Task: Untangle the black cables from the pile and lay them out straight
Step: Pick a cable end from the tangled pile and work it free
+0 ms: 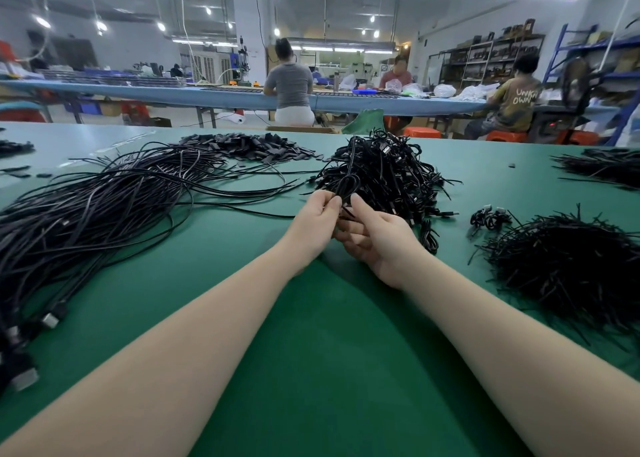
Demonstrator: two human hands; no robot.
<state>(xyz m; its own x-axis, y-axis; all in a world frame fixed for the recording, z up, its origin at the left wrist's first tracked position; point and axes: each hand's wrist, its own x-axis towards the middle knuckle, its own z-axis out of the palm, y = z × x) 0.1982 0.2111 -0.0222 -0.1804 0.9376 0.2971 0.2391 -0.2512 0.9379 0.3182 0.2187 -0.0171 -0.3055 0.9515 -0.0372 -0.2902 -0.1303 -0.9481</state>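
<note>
- My left hand [320,216] pinches a looped black cable [347,188] between thumb and fingertips, just at the near edge of the tangled pile [384,172].
- My right hand [375,236] sits just beside it, palm turned up, thumb raised against the same loop; lower fingers loosely curled under the strand.
- The pile lies directly beyond both hands on the green table [311,335].
- Straightened cables [86,207] are spread out well to the left of my left hand, plugs toward me.
- A heap of short black ties [568,266] lies to the right of my right hand.
- Step in hand, as I judge it: working one cable free of the pile.
- Next move likely calls for opening the loop, drawing the strand clear without dragging neighbours, then carrying it left.
</note>
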